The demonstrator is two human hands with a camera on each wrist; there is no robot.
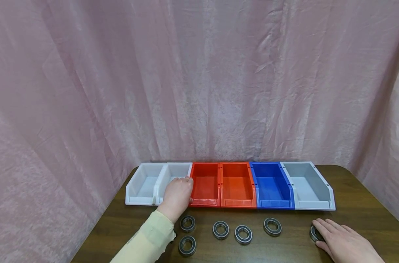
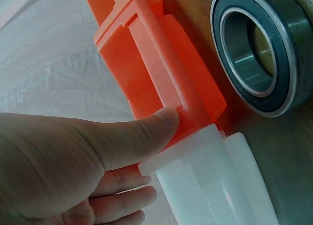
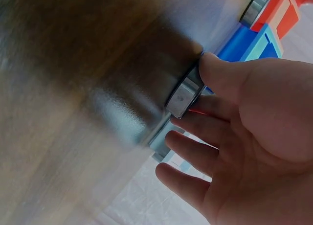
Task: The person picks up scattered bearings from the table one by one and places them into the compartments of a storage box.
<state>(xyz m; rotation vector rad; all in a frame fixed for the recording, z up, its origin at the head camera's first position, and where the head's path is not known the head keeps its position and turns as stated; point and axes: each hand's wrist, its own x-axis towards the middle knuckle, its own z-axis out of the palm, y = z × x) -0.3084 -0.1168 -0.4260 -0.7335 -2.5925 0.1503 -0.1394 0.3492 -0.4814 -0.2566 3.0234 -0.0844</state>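
Note:
My left hand point(image 1: 178, 191) reaches over the boundary between the second white bin point(image 1: 177, 168) and the red bin point(image 1: 204, 202). In the left wrist view its thumb presses the corner of the red bin's front rim, with the other fingers behind it, gripping the bin there; the index fingertip is hidden. At the right of the table my right hand point(image 1: 345, 243) holds a ball bearing point(image 3: 181, 97) between thumb and index finger, the other fingers spread. The bearing stands on edge in the right wrist view, close over the wood.
Several more bearings lie on the brown table point(image 1: 120, 226) before the bins, two of them point(image 1: 187, 230) point(image 1: 187, 252) near my left sleeve. The row continues with an orange bin point(image 1: 238, 202), a blue bin point(image 1: 275, 204) and a grey bin point(image 1: 312, 205). Pink curtain point(image 1: 206, 80) hangs behind.

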